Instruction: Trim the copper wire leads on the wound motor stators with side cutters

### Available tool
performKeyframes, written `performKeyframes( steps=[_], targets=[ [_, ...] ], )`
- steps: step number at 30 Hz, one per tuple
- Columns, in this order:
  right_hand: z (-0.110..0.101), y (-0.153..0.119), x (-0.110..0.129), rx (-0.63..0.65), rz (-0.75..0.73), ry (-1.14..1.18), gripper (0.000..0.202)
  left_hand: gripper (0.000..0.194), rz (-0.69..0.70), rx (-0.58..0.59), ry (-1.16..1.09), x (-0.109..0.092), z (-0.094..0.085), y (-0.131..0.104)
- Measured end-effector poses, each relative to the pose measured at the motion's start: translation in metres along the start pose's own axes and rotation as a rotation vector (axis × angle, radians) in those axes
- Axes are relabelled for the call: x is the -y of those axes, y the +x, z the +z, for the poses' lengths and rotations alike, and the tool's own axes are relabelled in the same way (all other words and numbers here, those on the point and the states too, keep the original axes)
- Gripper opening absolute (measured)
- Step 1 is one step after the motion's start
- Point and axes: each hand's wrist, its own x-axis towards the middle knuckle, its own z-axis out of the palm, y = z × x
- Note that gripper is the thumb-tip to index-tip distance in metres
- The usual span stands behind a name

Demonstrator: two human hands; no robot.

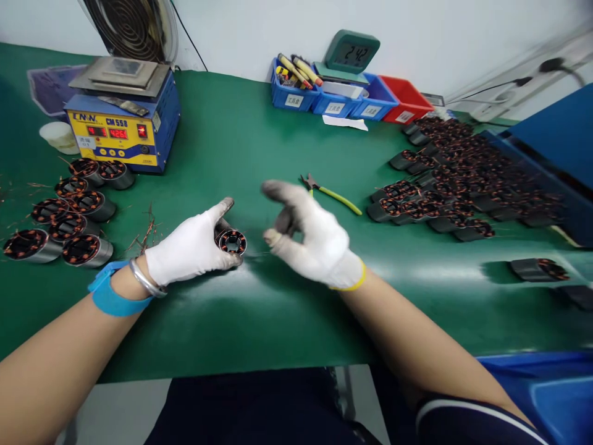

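My gloved left hand (pixel 192 247) is wrapped round a motor stator (pixel 232 242), a dark metal ring with copper windings inside its open end. The thumb and fingers grip it from both sides, low over the green table. My gloved right hand (pixel 308 235) hovers just right of the stator, its fingers apart and somewhat curled, slightly blurred. Nothing shows between them. Behind that hand lie flush cutters (pixel 336 196) with yellow-green handles, their jaws pointing to the back left.
Several stators (pixel 88 250) stand at the left among loose copper wire clippings (pixel 147 232). A yellow-and-blue CM558 unit (pixel 123 133) is behind them. Many more stators (pixel 445 179) crowd the right. Blue bins (pixel 293 97), a red bin (pixel 403 99) and a clock (pixel 354 50) line the back.
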Motion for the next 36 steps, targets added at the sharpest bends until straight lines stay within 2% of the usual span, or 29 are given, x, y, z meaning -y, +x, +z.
performKeyframes(
  steps=[2,5,10,15,20,23,26,27,29,30,31,33,34,36],
  targets=[
    [0.009,0.000,0.008,0.142,-0.107,-0.189,0.050,0.109,0.007,-0.008,0.014,0.000,0.000,0.000],
    [0.017,0.004,0.016,0.328,-0.137,-0.527,0.040,0.106,0.012,-0.017,0.037,0.000,-0.001,0.000],
    [0.010,0.006,0.022,0.418,-0.100,-0.678,0.034,0.105,0.022,0.015,0.032,0.000,-0.002,-0.001],
    [0.015,0.012,0.017,0.393,-0.052,-0.647,0.035,0.101,0.038,0.046,0.071,0.000,-0.004,0.001],
    [0.022,0.016,0.008,0.411,-0.076,-0.559,0.034,0.100,0.062,0.051,0.094,0.002,-0.006,0.003],
    [0.012,0.007,0.008,0.430,-0.052,-0.486,0.035,0.100,0.066,0.056,0.074,0.002,-0.005,0.002],
    [-0.004,-0.002,0.014,0.291,0.033,-0.463,0.036,0.100,0.056,0.059,0.047,0.000,-0.005,-0.001],
    [-0.007,-0.004,0.017,0.220,0.032,-0.428,0.040,0.100,0.053,0.059,0.038,0.000,-0.005,-0.001],
    [-0.007,-0.006,0.020,0.153,-0.003,-0.314,0.064,0.097,0.062,0.063,0.035,0.000,-0.005,0.000],
    [-0.004,-0.007,0.021,0.174,-0.018,-0.265,0.075,0.096,0.074,0.063,0.043,0.001,-0.005,0.001],
    [0.001,-0.008,0.020,0.217,-0.013,-0.239,0.077,0.096,0.087,0.059,0.055,0.003,-0.005,0.003],
    [0.013,-0.011,0.015,0.293,0.048,-0.254,0.058,0.096,0.106,0.041,0.079,0.007,-0.004,0.006],
    [0.018,-0.013,0.011,0.308,0.084,-0.270,0.045,0.096,0.115,0.029,0.084,0.008,-0.003,0.006],
    [0.024,-0.017,0.004,0.313,0.110,-0.257,0.033,0.094,0.139,0.007,0.089,0.007,0.000,0.005]
  ],
)
